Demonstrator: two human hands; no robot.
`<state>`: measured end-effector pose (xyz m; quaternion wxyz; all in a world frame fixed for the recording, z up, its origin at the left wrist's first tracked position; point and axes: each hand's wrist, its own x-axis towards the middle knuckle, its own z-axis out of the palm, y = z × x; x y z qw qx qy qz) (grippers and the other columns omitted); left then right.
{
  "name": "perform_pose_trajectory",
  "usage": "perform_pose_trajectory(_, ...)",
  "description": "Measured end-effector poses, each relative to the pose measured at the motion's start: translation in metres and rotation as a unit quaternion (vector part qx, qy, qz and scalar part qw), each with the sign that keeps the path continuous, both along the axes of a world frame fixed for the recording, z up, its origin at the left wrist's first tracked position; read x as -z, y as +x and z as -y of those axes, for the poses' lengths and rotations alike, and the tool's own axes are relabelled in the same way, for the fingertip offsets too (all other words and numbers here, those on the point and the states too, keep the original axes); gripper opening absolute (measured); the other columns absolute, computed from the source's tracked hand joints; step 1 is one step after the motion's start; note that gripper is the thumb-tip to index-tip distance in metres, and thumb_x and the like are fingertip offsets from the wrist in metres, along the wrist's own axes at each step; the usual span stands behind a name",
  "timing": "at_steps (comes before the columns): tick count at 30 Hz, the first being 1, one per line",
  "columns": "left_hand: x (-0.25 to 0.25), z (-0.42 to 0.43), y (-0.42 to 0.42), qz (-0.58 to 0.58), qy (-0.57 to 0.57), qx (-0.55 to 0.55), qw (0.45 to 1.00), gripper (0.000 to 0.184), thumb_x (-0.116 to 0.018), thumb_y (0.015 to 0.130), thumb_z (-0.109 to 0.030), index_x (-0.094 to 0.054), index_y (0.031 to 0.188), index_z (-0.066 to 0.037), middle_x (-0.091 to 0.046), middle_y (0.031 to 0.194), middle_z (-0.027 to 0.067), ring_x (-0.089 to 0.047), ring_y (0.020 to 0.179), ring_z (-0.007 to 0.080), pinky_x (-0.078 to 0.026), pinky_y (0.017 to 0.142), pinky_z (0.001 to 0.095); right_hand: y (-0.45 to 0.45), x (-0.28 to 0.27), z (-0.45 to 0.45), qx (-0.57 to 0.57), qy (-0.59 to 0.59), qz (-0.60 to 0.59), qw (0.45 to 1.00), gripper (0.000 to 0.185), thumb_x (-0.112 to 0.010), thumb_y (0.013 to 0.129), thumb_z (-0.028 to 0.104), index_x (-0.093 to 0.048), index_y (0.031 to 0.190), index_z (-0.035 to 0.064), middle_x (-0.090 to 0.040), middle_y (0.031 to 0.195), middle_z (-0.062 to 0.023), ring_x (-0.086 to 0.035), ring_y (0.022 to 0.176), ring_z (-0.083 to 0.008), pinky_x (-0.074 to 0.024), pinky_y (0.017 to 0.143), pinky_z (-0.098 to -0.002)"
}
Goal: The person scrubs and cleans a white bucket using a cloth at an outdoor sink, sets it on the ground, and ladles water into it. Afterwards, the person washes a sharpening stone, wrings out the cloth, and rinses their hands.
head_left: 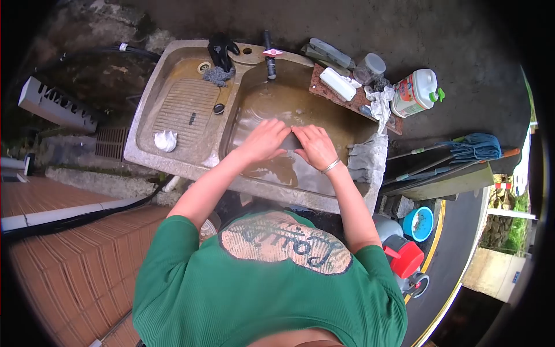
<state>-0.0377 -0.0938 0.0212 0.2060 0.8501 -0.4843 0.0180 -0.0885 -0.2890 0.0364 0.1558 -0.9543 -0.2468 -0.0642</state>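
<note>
My left hand and my right hand meet over the water-filled basin of a stone sink, fingertips close together. The fingers of both are bent and closed. Between them shows a small greyish patch, whose kind I cannot make out. A bracelet circles my right wrist. Beyond my hands, a dark tap with a pink handle stands over the brownish water, which shows ripples. Wet grey cloth hangs over the basin's right edge.
On the ribbed left side lie a white crumpled item, a black glove and a grey scourer. A white brush, a clear jar and a detergent jug stand at right, near a blue mop and blue basin.
</note>
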Motion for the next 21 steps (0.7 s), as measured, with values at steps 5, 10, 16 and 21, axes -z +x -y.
perform_pose_trajectory(5,0.008,0.001,-0.001,0.026,-0.069,-0.138,0.988,0.071,-0.074,0.069,-0.023,-0.040,0.128,-0.003,-0.044,0.112,0.0145,-0.042,0.106,0.0316,-0.032,0.093,0.0417,0.037,0.015,0.012,-0.072,-0.053,0.070,0.994,0.054,-0.069,0.066,0.009,-0.051,0.116,0.0023,-0.056,0.106,-0.0111,-0.052,0.102,-0.0269,-0.0443,0.085,-0.0362)
perform_pose_trajectory(10,0.013,-0.036,-0.022,0.010,-0.157,-0.366,0.917,0.076,-0.074,0.070,-0.015,-0.034,0.133,-0.003,-0.040,0.119,0.0182,-0.039,0.111,0.0348,-0.032,0.097,0.0436,0.144,-0.005,0.068,0.015,-0.049,0.128,0.990,0.049,-0.068,0.069,0.008,-0.050,0.114,0.0015,-0.054,0.110,-0.0120,-0.050,0.104,-0.0291,-0.0455,0.088,-0.0382)
perform_pose_trajectory(16,0.055,-0.108,-0.107,-0.060,-0.161,-0.458,0.872,0.062,-0.067,0.072,-0.001,-0.039,0.127,0.000,-0.040,0.117,0.0221,-0.044,0.107,0.0380,-0.039,0.091,0.0412,0.269,-0.011,0.130,0.152,-0.114,0.135,0.972,0.045,-0.069,0.071,0.010,-0.052,0.113,0.0057,-0.054,0.113,-0.0109,-0.049,0.108,-0.0298,-0.0465,0.089,-0.0387)
perform_pose_trajectory(21,0.069,-0.134,-0.158,-0.097,-0.184,-0.574,0.792,0.058,-0.066,0.074,0.000,-0.040,0.126,-0.001,-0.040,0.116,0.0198,-0.052,0.096,0.0311,-0.044,0.085,0.0377,0.294,0.006,0.135,0.224,-0.149,0.008,0.963,0.040,-0.067,0.075,0.012,-0.057,0.114,0.0080,-0.055,0.118,-0.0102,-0.051,0.109,-0.0286,-0.0451,0.091,-0.0384)
